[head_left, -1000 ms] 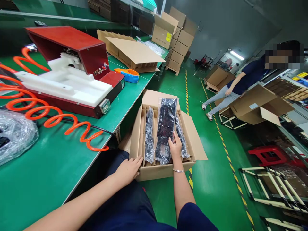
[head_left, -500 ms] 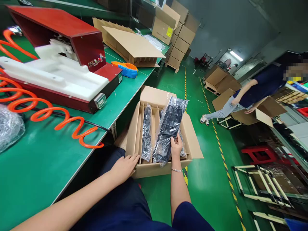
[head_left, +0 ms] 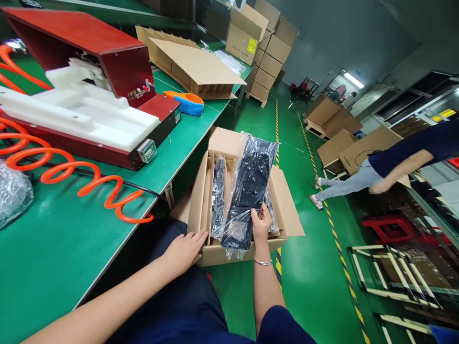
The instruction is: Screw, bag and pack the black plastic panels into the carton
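Note:
My right hand grips a black plastic part in a clear bag by its right edge, thumb on top. The part is tilted above the open cardboard box and covers much of its inside. My left hand holds the near left rim of the box, its fingers curled over the edge. Inside, another bagged black part stands in a slot between cardboard dividers. To the right of the held part, a further bagged piece shows only partly.
On the green workbench at left are a red machine with a white bed, a coiled orange hose, a blue-and-orange tape roll and a cardboard divider set. A co-worker walks at right, near metal-and-cream frames.
My right hand has raised the bagged part slightly and turned it, so a flatter face shows. My left hand stays on the box. The co-worker has moved nearer on the right.

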### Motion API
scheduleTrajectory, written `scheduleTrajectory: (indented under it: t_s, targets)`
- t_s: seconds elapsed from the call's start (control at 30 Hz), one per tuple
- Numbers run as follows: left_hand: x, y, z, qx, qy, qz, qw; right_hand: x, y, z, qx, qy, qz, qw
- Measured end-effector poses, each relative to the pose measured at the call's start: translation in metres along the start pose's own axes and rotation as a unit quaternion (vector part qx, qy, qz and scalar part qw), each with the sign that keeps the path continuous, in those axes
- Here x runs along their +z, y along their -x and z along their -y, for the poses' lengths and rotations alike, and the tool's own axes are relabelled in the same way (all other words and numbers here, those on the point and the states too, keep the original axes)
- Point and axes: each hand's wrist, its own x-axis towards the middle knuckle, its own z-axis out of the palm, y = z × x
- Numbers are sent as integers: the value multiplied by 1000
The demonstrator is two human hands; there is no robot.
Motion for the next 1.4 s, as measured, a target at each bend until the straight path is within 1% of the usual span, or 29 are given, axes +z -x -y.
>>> scheduleTrajectory:
  t_s: [0.27,0.43,0.6,0.77,0.93,1.07,1.2,1.3,1.4]
  targets:
    - [-8,3,-2,-2,-3,17,1000,4,4,16,2,-18,21,1000]
    - [-8,3,-2,-5,-2,7,1000,3,7,27,16,-41,34,998]
    - [-6,3,0,2,2,3,1000,3,4,31,39,-75,40,996]
    - [-7,4,0,5,-8,6,1000,4,1,35,45,-103,42,993]
    - [-9,4,-1,7,-25,24,999,4,2,39,49,-108,43,992]
    - [-11,5,-1,5,-31,40,999,5,3,39,53,-102,45,992]
    - [-10,5,-1,6,-29,37,999,3,-1,37,58,-79,52,994]
    - [-9,4,-1,8,-25,25,999,1,-11,33,66,-41,71,994]
    - [-7,3,-1,10,-32,21,999,1,-25,26,80,19,103,991]
